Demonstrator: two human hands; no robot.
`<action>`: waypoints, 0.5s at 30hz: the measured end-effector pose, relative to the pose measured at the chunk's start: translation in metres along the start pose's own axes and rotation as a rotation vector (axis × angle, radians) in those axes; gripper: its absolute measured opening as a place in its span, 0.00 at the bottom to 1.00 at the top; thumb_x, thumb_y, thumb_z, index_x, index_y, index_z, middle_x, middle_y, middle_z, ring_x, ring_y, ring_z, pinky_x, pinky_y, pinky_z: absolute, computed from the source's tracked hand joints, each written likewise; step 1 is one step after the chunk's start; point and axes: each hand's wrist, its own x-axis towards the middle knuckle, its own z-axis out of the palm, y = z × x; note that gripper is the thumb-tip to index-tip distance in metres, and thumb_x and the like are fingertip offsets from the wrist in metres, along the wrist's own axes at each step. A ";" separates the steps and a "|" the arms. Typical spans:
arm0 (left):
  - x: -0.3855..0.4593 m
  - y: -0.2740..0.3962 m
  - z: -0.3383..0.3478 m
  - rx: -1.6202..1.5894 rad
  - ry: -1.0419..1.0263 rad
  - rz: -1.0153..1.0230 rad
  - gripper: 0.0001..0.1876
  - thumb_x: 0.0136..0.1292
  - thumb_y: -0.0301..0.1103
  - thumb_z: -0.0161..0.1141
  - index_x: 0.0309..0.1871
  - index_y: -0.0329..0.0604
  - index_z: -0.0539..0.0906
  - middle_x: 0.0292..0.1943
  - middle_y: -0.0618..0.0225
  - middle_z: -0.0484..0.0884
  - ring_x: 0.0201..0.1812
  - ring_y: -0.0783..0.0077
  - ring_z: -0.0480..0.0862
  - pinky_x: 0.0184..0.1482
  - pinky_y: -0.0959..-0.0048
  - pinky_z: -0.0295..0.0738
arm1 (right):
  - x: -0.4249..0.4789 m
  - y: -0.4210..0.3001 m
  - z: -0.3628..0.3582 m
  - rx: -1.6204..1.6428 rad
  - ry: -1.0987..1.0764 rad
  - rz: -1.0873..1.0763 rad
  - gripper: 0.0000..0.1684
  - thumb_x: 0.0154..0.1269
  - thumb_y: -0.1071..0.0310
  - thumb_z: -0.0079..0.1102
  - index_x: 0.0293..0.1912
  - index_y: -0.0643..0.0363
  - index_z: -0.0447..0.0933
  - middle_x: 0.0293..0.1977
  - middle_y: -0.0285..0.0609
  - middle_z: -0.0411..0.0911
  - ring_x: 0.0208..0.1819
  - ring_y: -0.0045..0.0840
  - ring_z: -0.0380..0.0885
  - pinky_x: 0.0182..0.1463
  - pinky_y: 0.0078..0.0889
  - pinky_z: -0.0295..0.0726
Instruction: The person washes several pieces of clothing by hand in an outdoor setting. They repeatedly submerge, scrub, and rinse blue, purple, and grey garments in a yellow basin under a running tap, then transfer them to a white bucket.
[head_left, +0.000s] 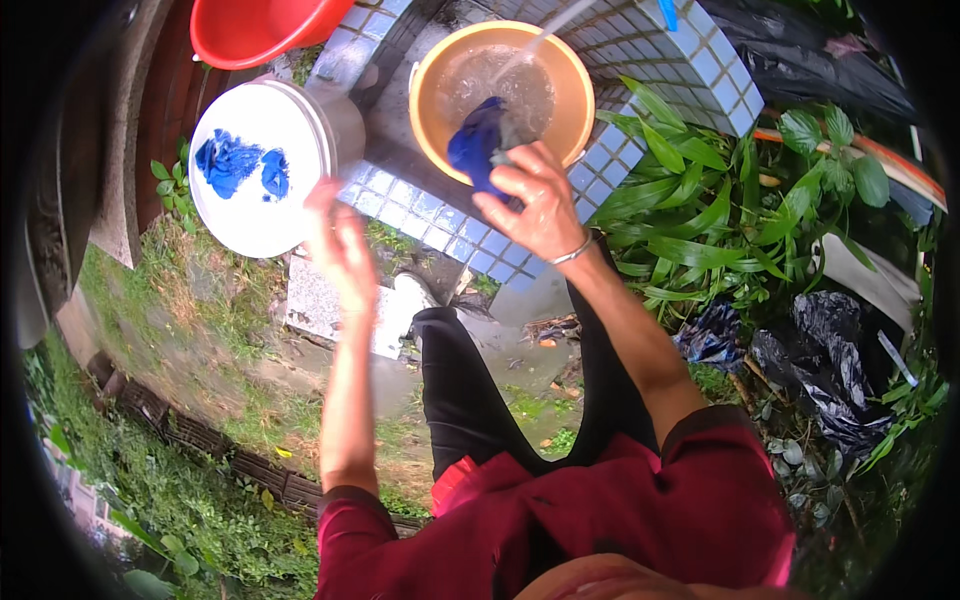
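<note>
My right hand (536, 196), with a bangle at the wrist, grips a dark blue cloth (474, 142) at the near rim of an orange-yellow plastic basin (420, 142). The cloth hangs into the basin, beside a greyish part that may belong to it. Water (525, 52) streams into the basin from the upper right and churns the surface. Blurred by motion, my left hand (341, 251) hovers by the right edge of a white bucket (262, 225), fingers apart and nothing seen in them. Two wet-looking blue pieces (225, 163), apparently cloth, lie on the bucket's white top.
A low blue-tiled wall (450, 229) surrounds the basin. A red plastic basin (262, 37) stands at upper left. Broad-leaved plants (697, 195) and black plastic bags (825, 360) crowd the right side. Below lie a stone slab (319, 300) and wet, grassy ground (225, 337).
</note>
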 end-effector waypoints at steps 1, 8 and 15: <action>-0.007 0.015 0.028 -0.225 -0.124 -0.265 0.16 0.68 0.38 0.45 0.54 0.42 0.74 0.53 0.57 0.73 0.57 0.61 0.71 0.59 0.61 0.64 | 0.002 -0.013 0.000 0.034 0.032 -0.025 0.11 0.42 0.66 0.69 0.23 0.56 0.75 0.28 0.37 0.69 0.33 0.33 0.68 0.39 0.37 0.67; -0.001 0.001 0.110 -1.345 -0.467 -0.850 0.20 0.69 0.46 0.43 0.53 0.39 0.70 0.41 0.61 0.77 0.42 0.66 0.79 0.43 0.67 0.76 | 0.015 -0.029 0.044 0.276 0.105 -0.173 0.10 0.43 0.68 0.64 0.21 0.59 0.70 0.29 0.40 0.70 0.34 0.33 0.69 0.39 0.35 0.67; 0.001 -0.026 0.159 -1.034 -0.311 -0.922 0.16 0.67 0.36 0.52 0.52 0.36 0.75 0.40 0.67 0.81 0.37 0.76 0.81 0.43 0.77 0.76 | 0.022 0.204 0.095 -0.022 0.086 -0.043 0.06 0.59 0.64 0.55 0.31 0.56 0.75 0.28 0.43 0.76 0.30 0.36 0.76 0.32 0.36 0.75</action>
